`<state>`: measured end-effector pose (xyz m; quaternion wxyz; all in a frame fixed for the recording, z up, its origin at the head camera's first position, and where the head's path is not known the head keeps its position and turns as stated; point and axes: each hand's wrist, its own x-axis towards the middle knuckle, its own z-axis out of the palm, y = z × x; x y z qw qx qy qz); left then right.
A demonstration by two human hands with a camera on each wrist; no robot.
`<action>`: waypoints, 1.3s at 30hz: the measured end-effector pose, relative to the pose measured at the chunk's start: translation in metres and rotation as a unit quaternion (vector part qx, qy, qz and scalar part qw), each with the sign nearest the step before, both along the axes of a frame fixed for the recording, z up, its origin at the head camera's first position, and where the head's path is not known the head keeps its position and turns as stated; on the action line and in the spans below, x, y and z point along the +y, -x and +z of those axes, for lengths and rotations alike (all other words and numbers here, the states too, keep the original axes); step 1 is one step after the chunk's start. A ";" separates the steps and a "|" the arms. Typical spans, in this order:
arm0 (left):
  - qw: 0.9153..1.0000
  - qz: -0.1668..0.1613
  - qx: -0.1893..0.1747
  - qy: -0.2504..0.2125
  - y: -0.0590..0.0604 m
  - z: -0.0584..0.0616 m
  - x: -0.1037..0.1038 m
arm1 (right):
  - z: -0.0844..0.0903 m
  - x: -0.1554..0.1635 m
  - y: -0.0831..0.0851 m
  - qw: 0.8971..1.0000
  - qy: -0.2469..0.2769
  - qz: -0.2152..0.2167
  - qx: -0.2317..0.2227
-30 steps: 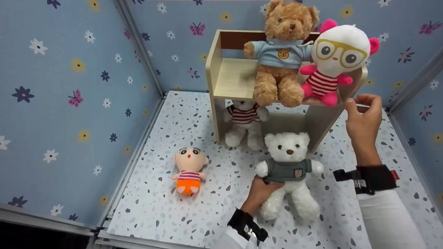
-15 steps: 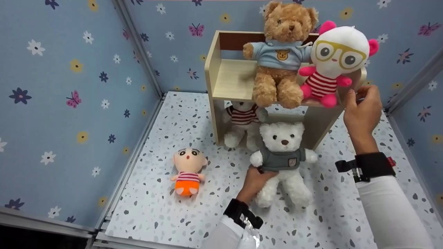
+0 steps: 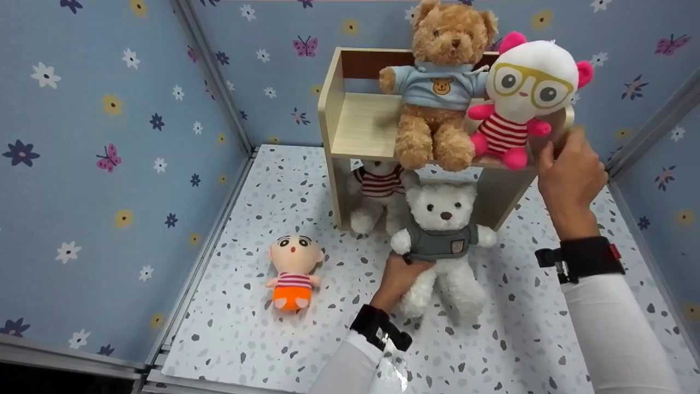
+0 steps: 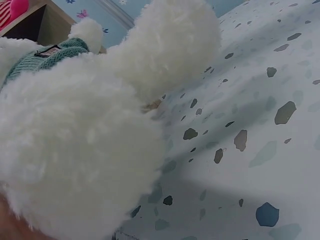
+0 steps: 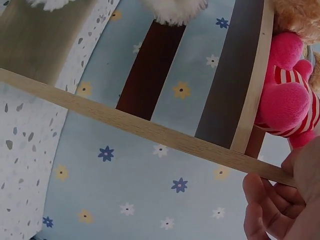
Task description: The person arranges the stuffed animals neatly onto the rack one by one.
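The left hand (image 3: pixel 398 276) grips the white plush bear in a grey-green sweater (image 3: pixel 441 241) on the speckled floor (image 3: pixel 262 328), before the pale wooden shelf unit (image 3: pixel 350 123). The right hand (image 3: pixel 569 178) curls its fingers round the shelf's right edge.

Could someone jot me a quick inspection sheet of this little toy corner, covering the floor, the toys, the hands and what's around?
Surface: speckled white floor, toys and a shelf on it.
Job's things: white bear in grey top, upright before the wooden shelf.
Clutter: brown bear in blue top and pink doll with yellow glasses on the upper shelf; striped white bear underneath; small doll in orange shorts lying on the floor.
Hands: left hand grips the white bear's side; right hand at the shelf's right end, fingers on its edge.
Cables: nothing seen.
Surroundings: blue flowered walls; black wrist straps, white sleeves.
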<state>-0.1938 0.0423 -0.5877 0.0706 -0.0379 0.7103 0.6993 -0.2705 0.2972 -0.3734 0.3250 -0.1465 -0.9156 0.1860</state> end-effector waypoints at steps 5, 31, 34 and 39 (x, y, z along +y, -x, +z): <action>1.000 0.003 -0.010 0.011 0.001 0.003 0.001 | 0.004 0.000 0.000 1.000 -0.010 -0.001 -0.020; 0.999 0.027 0.028 -0.004 0.035 0.005 0.020 | 0.016 0.003 -0.001 0.995 0.021 -0.011 -0.102; 0.999 0.033 0.034 -0.002 0.040 0.004 0.023 | 0.016 0.003 0.000 0.994 0.027 -0.008 -0.110; 0.998 0.035 0.040 0.028 0.046 0.005 0.028 | 0.016 0.002 0.001 0.992 0.028 -0.008 -0.120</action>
